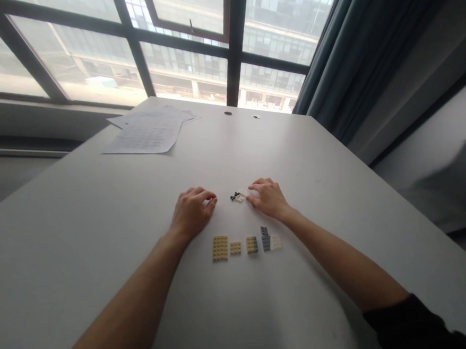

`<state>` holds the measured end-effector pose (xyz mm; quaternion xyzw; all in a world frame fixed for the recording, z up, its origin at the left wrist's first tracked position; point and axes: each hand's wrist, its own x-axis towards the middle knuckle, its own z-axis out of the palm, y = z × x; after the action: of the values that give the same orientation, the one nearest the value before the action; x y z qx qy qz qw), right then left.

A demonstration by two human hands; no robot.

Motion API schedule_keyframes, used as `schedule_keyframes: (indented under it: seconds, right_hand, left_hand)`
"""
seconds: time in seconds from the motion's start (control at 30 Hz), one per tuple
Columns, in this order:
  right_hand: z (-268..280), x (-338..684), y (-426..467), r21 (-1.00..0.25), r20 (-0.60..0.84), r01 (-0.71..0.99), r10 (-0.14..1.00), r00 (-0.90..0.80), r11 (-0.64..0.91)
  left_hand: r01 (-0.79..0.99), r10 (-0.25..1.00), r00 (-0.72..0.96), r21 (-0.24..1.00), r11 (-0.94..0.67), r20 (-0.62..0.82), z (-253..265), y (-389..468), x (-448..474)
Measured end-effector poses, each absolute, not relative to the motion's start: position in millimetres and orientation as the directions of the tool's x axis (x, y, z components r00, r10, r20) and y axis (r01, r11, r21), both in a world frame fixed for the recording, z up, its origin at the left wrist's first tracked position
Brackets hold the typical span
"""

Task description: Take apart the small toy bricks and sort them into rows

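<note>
My left hand (194,210) rests on the table, fingers curled and thumb tip close to the index finger; anything between them is too small to make out. To its right is a small group of white building-block pieces (240,197) with little dark pieces (233,196) at their left side. My right hand (270,197) lies at the right edge of this group, thumb and index finger apart. Nearer to me, a row holds a large tan plate (220,248), a smaller tan plate (235,248), a tan-and-grey block (252,244), grey plates (265,242) and a cream plate (276,242).
The white table (100,221) reaches to the window. Printed paper sheets (146,132) lie at its far left. Two round cable holes, one of them dark (227,113), are near the far edge. A dark curtain (338,77) hangs at the right.
</note>
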<state>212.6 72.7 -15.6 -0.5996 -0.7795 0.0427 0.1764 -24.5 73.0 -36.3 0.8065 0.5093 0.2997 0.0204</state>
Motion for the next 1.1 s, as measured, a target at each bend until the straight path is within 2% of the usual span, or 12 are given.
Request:
schedule_keyframes:
  seconds: [0.17,0.27,0.47,0.6,0.7,0.77,0.83,0.93,1.0,1.1]
  right_hand:
    - [-12,191,80,-0.17,0.189,0.959,0.962,-0.195,0.228]
    - [-13,184,81,-0.158,0.189,0.965,0.965,-0.181,0.212]
    - [-14,182,87,-0.356,0.183,0.916,0.975,-0.125,0.185]
    - [-13,185,84,-0.428,0.181,0.88,0.974,-0.139,0.206]
    - [-13,188,71,-0.494,0.346,0.792,0.917,-0.198,0.358]
    - [-14,190,60,-0.486,0.477,0.734,0.848,-0.233,0.475]
    - [-14,191,48,-0.476,0.549,0.699,0.801,-0.239,0.535]
    - [-14,192,34,-0.541,0.611,0.627,0.774,-0.166,0.561]
    - [-12,191,28,-0.622,0.604,0.553,0.789,-0.111,0.554]
    - [-9,188,23,-0.79,0.486,0.404,0.873,-0.046,0.461]
  left_hand:
    - [0.811,0.829,0.319,0.321,-0.489,0.459,-36,72,-23]
    - [0.811,0.825,0.331,0.31,-0.497,0.457,-35,71,-22]
    - [0.808,0.825,0.343,0.307,-0.503,0.448,-34,70,-23]
    - [0.79,0.826,0.33,0.345,-0.507,0.457,-34,70,-22]
    - [0.721,0.8,0.311,0.421,-0.551,0.513,-32,66,-15]
    - [0.653,0.754,0.306,0.448,-0.61,0.582,-30,62,-9]
    - [0.606,0.698,0.294,0.437,-0.664,0.653,-26,57,-2]
    - [0.585,0.629,0.293,0.385,-0.713,0.72,-21,49,5]
    - [0.585,0.594,0.317,0.34,-0.736,0.74,-19,45,8]
    - [0.594,0.567,0.358,0.287,-0.751,0.742,-17,41,9]
